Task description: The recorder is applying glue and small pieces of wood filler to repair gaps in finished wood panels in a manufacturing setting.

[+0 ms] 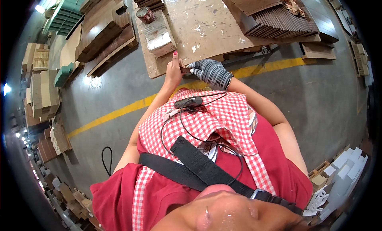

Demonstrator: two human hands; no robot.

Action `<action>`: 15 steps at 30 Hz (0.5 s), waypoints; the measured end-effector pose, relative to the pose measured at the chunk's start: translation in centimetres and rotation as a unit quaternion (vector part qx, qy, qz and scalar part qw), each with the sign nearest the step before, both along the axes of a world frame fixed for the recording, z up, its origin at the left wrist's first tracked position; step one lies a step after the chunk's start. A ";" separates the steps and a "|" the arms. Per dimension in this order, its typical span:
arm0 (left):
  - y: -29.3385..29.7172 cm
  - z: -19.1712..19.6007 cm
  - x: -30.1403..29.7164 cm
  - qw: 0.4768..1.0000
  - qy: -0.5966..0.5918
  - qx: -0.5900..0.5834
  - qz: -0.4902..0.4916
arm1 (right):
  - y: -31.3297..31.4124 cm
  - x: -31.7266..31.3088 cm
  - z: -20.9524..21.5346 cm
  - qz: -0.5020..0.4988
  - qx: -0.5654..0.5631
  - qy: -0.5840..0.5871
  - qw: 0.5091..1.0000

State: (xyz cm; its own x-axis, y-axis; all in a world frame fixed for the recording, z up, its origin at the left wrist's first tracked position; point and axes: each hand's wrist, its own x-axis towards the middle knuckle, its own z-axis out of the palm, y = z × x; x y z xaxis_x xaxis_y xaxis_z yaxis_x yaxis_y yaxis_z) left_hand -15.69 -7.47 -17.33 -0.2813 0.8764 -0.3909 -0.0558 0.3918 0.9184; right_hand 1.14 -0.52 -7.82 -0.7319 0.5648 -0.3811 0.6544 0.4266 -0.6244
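Observation:
My left hand (173, 72), bare with red nails, is closed at the near edge of the worktable (207, 26). Its thumb points away from me toward the table. My right hand (210, 72) wears a grey striped knit glove and meets the left one from the right, fingers closed. Between the two hands shows a small dark brown wooden piece (185, 70), gripped by both; its ends are hidden by the fingers. Just beyond the left hand stands a block (158, 32) with a whitish, shiny covering. On its far end sits a stained can (145, 15).
A stack of brown wooden slats (282, 24) lies on the table at the right, with a crumpled brown rag or paper (293, 4) on top. Brown panels (103, 28) are piled at the left. A yellow line (115, 119) crosses the grey floor. A black cable (181, 119) hangs over my checked apron.

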 end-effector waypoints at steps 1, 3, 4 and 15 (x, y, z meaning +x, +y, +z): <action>0.1 0.4 0.2 1.000 0.004 0.007 0.005 | 0.2 0.2 -0.2 -0.019 -0.055 0.006 0.998; 0.1 1.2 0.7 1.000 0.010 0.020 0.015 | 0.3 0.6 -1.5 -0.024 -0.059 0.049 0.997; 0.1 1.7 0.9 0.999 0.013 0.027 0.019 | 0.2 0.6 -2.1 -0.038 -0.128 0.082 0.988; -0.8 2.2 1.0 0.995 -0.023 0.002 0.097 | -3.0 0.7 -8.2 0.047 0.010 0.369 0.928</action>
State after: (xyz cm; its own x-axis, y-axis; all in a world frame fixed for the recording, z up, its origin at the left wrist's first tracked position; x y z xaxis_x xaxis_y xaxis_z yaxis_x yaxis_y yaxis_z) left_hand -14.66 -8.31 -15.18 -0.4277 0.8087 -0.4038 -0.1713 0.3661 0.9147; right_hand 1.86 -3.55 -16.05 -0.8356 0.4875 0.2534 0.0112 0.4762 -0.8793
